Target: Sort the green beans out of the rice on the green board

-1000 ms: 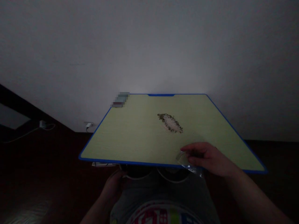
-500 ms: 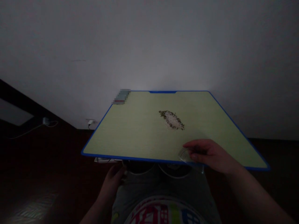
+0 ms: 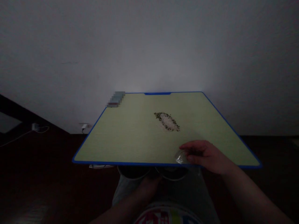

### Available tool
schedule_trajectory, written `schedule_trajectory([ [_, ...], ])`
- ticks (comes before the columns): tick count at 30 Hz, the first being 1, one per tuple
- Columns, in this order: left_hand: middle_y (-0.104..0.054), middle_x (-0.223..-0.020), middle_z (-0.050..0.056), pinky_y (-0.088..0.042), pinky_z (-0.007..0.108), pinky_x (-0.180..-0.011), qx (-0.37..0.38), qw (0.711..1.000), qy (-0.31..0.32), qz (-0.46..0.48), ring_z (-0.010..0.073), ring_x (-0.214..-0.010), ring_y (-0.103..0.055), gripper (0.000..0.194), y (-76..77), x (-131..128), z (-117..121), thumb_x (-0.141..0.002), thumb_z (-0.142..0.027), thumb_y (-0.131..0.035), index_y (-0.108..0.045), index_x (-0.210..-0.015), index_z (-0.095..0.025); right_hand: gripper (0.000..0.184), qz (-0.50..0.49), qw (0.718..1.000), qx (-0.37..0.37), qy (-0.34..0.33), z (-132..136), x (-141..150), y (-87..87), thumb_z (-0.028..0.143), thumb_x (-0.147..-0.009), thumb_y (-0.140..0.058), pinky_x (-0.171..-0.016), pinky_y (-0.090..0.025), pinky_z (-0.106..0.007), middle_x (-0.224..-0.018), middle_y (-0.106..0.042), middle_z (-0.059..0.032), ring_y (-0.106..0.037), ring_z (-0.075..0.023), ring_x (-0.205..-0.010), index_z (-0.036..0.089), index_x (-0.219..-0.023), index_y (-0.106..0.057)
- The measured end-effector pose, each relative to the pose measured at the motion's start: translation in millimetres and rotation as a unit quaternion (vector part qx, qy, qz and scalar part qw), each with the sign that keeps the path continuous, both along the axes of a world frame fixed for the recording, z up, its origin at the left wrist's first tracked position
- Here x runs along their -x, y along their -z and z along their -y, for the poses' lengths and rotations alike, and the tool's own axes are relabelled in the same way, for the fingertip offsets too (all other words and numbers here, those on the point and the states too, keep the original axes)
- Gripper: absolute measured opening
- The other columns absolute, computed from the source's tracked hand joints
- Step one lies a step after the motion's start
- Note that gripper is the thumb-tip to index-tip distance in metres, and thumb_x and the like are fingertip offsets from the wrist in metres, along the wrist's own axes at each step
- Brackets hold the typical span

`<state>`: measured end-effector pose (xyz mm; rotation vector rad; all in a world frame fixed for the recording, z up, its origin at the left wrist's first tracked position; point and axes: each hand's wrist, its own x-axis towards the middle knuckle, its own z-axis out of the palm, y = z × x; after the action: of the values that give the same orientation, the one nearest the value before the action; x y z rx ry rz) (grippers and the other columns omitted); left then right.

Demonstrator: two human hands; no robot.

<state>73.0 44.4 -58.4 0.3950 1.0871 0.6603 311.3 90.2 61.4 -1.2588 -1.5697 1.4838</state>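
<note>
My right hand (image 3: 205, 155) is at the front edge of the folding table (image 3: 112, 143), right of centre. Its thumb and fingers pinch a crinkled, see-through plastic bag (image 3: 179, 157), part of which hangs over the table's blue rim. Farther back on the tabletop lies a pile of pale, rice-like grains (image 3: 167, 121) with small dark green beans scattered along its edges. My left hand (image 3: 153, 184) is below the table edge, reaching between two round containers, a left one (image 3: 134, 179) and a right one (image 3: 174, 179). Shadow hides its fingers.
A pixelated grey object (image 3: 116, 99) lies at the table's back left corner. Behind the table stands a pale wall (image 3: 149, 46). A white plug (image 3: 84, 126) sits low on the wall at left, with a cable and adapter (image 3: 35, 127) farther left.
My left hand has moved right, from beside the left container to between the two containers. My right hand still holds the plastic bag near the table edge. The view has shifted slightly.
</note>
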Motion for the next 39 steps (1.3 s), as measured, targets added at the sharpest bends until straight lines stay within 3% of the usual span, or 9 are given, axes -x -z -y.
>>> schedule_trajectory([
  [4, -0.065, -0.113, 0.008, -0.056, 0.042, -0.077, -0.019, 0.998, 0.049, -0.032, 0.0212, -0.091, -0.065, 0.032, 4.7, -7.2, -1.4, -0.088, -0.035, -0.057, -0.058, -0.115, -0.018, 0.038, -0.002, 1.000, 0.001, 0.001, 0.3, 0.4, 0.0, 0.033, -0.072, -0.072, -0.064, -0.050, -0.028, -0.081, -0.066, -0.0040, -0.061, -0.0154, -0.071, 0.018, -0.107, -0.069],
  [11, -0.067, -0.110, 0.007, -0.054, 0.043, -0.080, -0.035, 0.997, 0.066, -0.010, 0.0212, -0.092, -0.065, 0.028, -0.8, -12.6, -4.2, -0.087, -0.031, -0.059, -0.061, -0.110, -0.016, 0.036, -0.010, 1.000, 0.005, 0.003, 0.0, 0.9, -3.2, 0.035, -0.072, -0.071, -0.061, -0.049, -0.027, -0.079, -0.066, -0.0028, -0.060, -0.0145, -0.068, 0.019, -0.105, -0.069],
  [17, -0.076, -0.103, 0.015, -0.050, 0.042, -0.084, -0.067, 0.993, 0.075, 0.054, 0.0304, -0.096, -0.068, 0.027, -33.7, -7.0, -1.2, -0.071, -0.016, -0.070, -0.072, -0.098, -0.012, 0.039, 0.048, 0.998, -0.009, 0.043, -5.0, -3.5, -5.9, 0.036, -0.072, -0.070, -0.064, -0.050, -0.029, -0.082, -0.067, -0.0032, -0.062, -0.0164, -0.072, 0.019, -0.107, -0.068],
  [23, -0.079, -0.098, 0.012, -0.048, 0.044, -0.089, -0.066, 0.983, 0.133, 0.112, 0.0316, -0.094, -0.070, 0.025, -70.1, 9.5, 9.4, -0.080, -0.020, -0.062, -0.075, -0.101, -0.016, 0.040, 0.168, 0.976, -0.084, 0.108, -20.5, -4.0, -12.1, 0.039, -0.077, -0.063, -0.059, -0.048, -0.029, -0.079, -0.066, -0.0023, -0.060, -0.0167, -0.068, 0.020, -0.112, -0.066],
  [26, -0.079, -0.099, 0.005, -0.046, 0.046, -0.090, -0.058, 0.979, 0.149, 0.124, 0.0316, -0.098, -0.070, 0.024, -78.7, 21.3, 10.5, -0.082, -0.024, -0.061, -0.075, -0.100, -0.026, 0.039, 0.185, 0.970, -0.106, 0.117, -39.0, -1.1, -20.5, 0.037, -0.077, -0.062, -0.056, -0.047, -0.029, -0.071, -0.063, -0.0002, -0.058, -0.0159, -0.062, 0.020, -0.113, -0.066],
  [29, -0.079, -0.098, 0.005, -0.047, 0.047, -0.090, -0.058, 0.983, 0.130, 0.115, 0.0328, -0.099, -0.069, 0.024, -79.7, 30.2, 10.5, -0.081, -0.027, -0.063, -0.075, -0.102, -0.027, 0.037, 0.172, 0.968, -0.133, 0.125, -67.5, 5.7, -29.5, 0.031, -0.075, -0.064, -0.059, -0.049, -0.030, -0.069, -0.065, -0.0008, -0.061, -0.0162, -0.061, 0.019, -0.110, -0.064],
  [34, -0.080, -0.093, 0.008, -0.048, 0.049, -0.086, -0.037, 0.989, 0.101, 0.103, 0.0341, -0.091, -0.071, 0.027, -67.4, 35.6, 15.5, -0.073, -0.034, -0.072, -0.076, -0.098, -0.026, 0.025, 0.199, 0.961, -0.172, 0.087, -121.4, 29.5, -39.3, 0.022, -0.072, -0.067, -0.053, -0.046, -0.026, -0.069, -0.068, -0.0015, -0.062, -0.0145, -0.056, 0.018, -0.096, -0.061],
  [39, -0.080, -0.089, 0.007, -0.049, 0.052, -0.079, -0.015, 0.992, 0.088, 0.084, 0.0337, -0.081, -0.072, 0.025, -56.9, 36.5, 21.5, -0.069, -0.036, -0.074, -0.076, -0.093, -0.031, 0.028, 0.246, 0.951, -0.186, -0.003, -159.9, 58.2, -44.4, 0.011, -0.076, -0.061, -0.057, -0.045, -0.025, -0.067, -0.068, -0.0004, -0.061, -0.0131, -0.057, 0.016, -0.103, -0.059],
])
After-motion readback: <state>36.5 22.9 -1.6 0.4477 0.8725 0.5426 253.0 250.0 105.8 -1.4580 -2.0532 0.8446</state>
